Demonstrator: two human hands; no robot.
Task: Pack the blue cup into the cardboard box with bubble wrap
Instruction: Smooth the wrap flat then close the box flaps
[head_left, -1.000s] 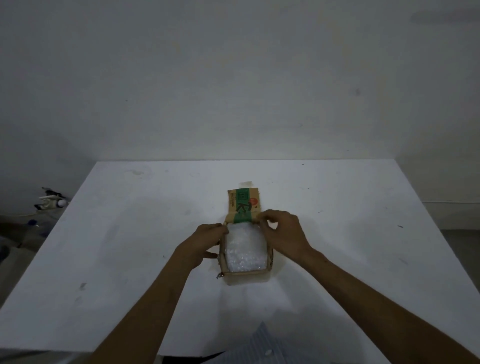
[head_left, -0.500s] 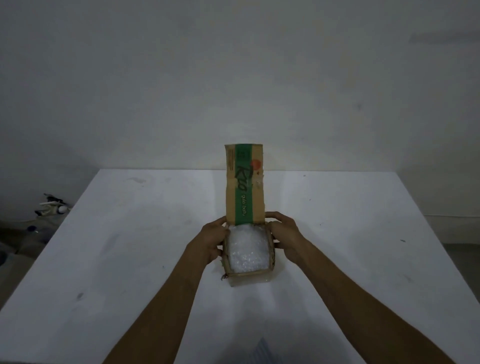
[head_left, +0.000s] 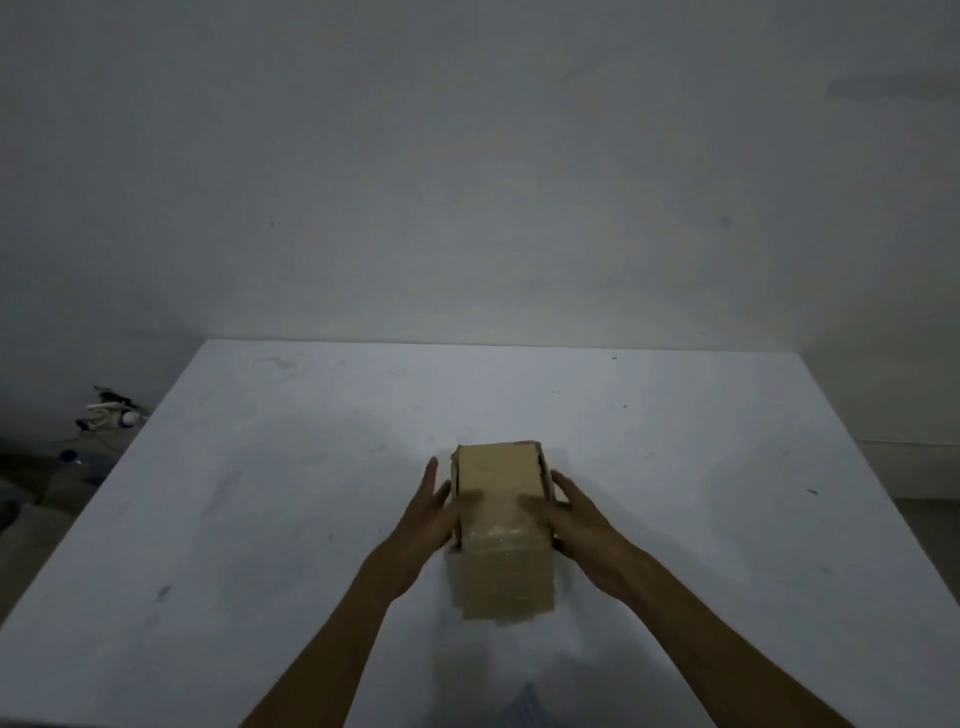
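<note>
One cardboard box (head_left: 498, 478) is seen standing closed on the white bench (head_left: 260, 493). It is flanked by the left grip (head_left: 423, 519) and the right grip (head_left: 576, 514). Each is laid flat against a side wall, fingers straight and uncurled, thumb rested on the lid.

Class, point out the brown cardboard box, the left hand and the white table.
Brown cardboard box (head_left: 496, 475), head view, closed top flap.
Left hand (head_left: 423, 519), head view, back of hand.
White table (head_left: 249, 519), head view, bare surface left.
</note>
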